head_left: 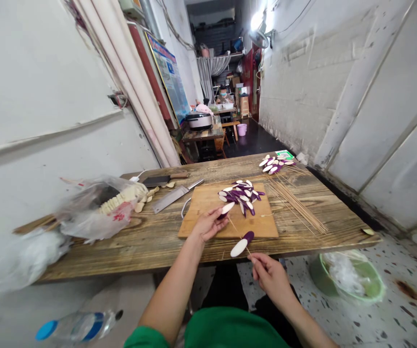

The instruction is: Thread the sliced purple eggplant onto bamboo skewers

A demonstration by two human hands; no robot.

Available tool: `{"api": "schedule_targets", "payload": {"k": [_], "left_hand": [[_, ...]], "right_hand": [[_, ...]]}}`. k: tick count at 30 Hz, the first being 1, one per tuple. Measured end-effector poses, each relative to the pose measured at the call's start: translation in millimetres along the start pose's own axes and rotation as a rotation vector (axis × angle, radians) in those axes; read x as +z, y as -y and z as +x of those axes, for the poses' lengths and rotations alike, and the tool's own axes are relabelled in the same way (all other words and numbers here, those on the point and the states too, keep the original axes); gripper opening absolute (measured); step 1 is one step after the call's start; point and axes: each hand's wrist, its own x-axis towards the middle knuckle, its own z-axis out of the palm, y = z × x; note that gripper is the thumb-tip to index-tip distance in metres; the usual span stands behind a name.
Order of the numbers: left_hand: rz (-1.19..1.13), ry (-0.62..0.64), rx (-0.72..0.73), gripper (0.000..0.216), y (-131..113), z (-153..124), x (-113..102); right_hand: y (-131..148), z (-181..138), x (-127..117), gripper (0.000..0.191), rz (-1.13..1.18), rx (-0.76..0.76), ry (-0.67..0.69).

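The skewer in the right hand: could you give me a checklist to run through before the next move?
1. Right hand pinching the skewer near its lower end: ok.
2. Threaded slices on the skewer, clear of the right fingertips: ok.
3. Left hand holding another eggplant slice: ok.
4. Skewer tip through that slice: cannot tell; the two overlap in view.
5. More slices within reach on the cutting board: ok, a pile lies there.
6. Silver cleaver away from both hands: ok, left of the board.

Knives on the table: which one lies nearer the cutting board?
The silver knife, right by the cutting board; the other knife, with a dark blade and wooden handle, lies farther back.
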Motion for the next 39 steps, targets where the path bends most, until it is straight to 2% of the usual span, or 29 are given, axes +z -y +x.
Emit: {"api": "schedule_targets", "payload": {"k": [4, 17, 31, 39], "left_hand": [[0.019, -0.002, 0.056, 0.009, -1.3, -2.5, 3.8], [0.057, -0.052, 0.106, 0.006, 2.5, 0.0, 2.5], [0.048, -0.072, 0.113, 0.004, 4.9, -1.5, 5.7], [0.109, -0.038, 0.103, 0.012, 9.1, -2.2, 3.3]], "right_hand": [[-0.1, 1.0, 0.6, 0.043, -0.011, 0.002, -0.004], [-3.8, 0.9, 0.7, 0.045, -0.042, -0.016, -0.005], [-1.4, -0.4, 0.3, 0.046, -0.024, -0.003, 0.008], [-4.8, 0.4, 0.9, 0.048, -0.067, -0.010, -0.011]]}}
